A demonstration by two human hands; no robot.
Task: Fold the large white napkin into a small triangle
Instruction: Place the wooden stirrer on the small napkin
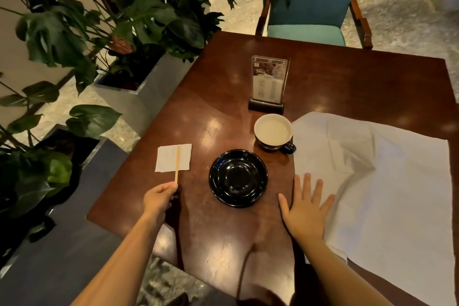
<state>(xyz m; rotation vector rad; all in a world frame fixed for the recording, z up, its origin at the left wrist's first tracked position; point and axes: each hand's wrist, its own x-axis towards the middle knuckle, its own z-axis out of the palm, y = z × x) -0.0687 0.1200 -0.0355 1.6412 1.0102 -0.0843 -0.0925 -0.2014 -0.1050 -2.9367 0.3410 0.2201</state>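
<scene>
Touching napkin (387,181), right hand (304,211) flat, menu (269,79) illegible

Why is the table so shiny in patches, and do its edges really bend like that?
Head view: warm light glares in patches on the polished table and the black saucer; the wide-angle lens bows the table's edges, which are likely straight; the large white napkin looks dim; the floor at top right is blurred.
</scene>
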